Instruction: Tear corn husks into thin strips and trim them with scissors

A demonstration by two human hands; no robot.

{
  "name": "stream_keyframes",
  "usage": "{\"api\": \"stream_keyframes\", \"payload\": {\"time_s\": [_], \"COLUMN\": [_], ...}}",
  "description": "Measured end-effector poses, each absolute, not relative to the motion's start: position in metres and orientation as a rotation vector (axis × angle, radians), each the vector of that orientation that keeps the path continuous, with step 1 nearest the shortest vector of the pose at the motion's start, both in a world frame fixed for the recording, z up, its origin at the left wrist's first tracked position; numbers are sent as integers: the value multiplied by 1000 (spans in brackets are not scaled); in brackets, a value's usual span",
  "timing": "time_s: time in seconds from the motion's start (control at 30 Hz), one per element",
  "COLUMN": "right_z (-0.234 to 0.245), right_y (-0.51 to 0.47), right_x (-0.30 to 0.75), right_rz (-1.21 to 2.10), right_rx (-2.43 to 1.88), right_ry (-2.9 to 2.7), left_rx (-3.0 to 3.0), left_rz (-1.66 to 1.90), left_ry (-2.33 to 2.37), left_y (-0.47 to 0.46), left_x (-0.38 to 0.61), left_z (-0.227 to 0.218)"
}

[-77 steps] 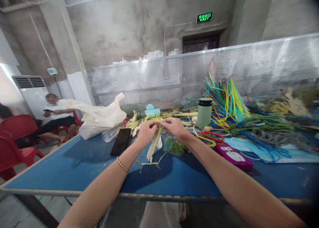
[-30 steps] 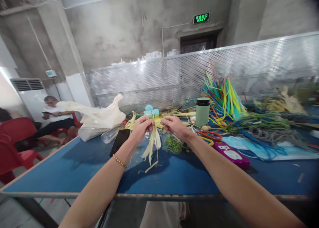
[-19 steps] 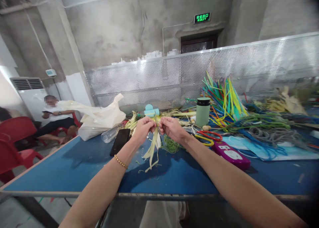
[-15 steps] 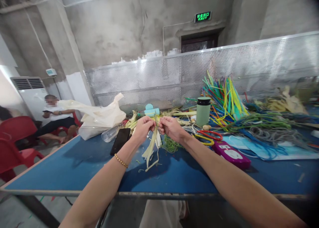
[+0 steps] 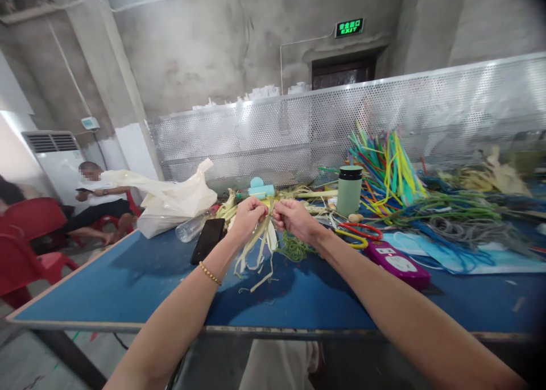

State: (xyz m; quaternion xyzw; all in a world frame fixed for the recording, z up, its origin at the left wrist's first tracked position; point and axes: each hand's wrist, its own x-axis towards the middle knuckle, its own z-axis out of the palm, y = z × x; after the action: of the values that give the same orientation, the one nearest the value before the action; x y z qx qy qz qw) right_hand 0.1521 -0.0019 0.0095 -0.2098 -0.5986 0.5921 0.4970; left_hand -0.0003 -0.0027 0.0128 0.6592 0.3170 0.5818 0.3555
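My left hand [image 5: 249, 218] and my right hand [image 5: 295, 216] meet over the middle of the table, fingers pinched close together. Between them is a pale, yellowish corn husk [image 5: 261, 243], held by its upper end. Its lower part hangs down in several thin, ragged strips. Just right of the husk lies a bundle of green cord [image 5: 295, 247]. A black phone [image 5: 207, 240] rests beside my left wrist. Scissors with red and yellow handles [image 5: 360, 229] are partly behind my right forearm. More husk pieces [image 5: 228, 207] are heaped behind my left hand.
A green tumbler [image 5: 349, 191] stands behind my right hand, near colourful strips [image 5: 394, 171]. Farther right are a purple device [image 5: 401, 265], blue masks [image 5: 443, 250] and tangled cords [image 5: 460, 211]. A white bag [image 5: 174, 202] and clear bottle [image 5: 191, 228] sit left. A person [image 5: 100, 199] sits beyond.
The hanging husk showed as a broader piece before; now it is spread in several narrower strips. Both hands stay pinched in nearly the same place.
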Motion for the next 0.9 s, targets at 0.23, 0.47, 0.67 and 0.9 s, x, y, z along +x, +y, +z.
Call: {"api": "stream_keyframes", "payload": {"time_s": [0.23, 0.47, 0.67, 0.9], "right_z": [7, 9, 6, 9], "right_y": [2, 3, 4, 1], "right_x": [161, 164, 164, 164], "right_rz": [1459, 1478, 1459, 1439], "right_rx": [-465, -431, -415, -458], "right_ry": [-1407, -1343, -1377, -1389], "left_rx": [1430, 1538, 1577, 1612], "left_rz": [1388, 1145, 1118, 1163], "left_ry": [694, 824, 764, 852], "left_y": [5, -7, -10, -7], "left_x": [-8, 1, 0, -1], "left_z": [9, 7, 7, 5]}}
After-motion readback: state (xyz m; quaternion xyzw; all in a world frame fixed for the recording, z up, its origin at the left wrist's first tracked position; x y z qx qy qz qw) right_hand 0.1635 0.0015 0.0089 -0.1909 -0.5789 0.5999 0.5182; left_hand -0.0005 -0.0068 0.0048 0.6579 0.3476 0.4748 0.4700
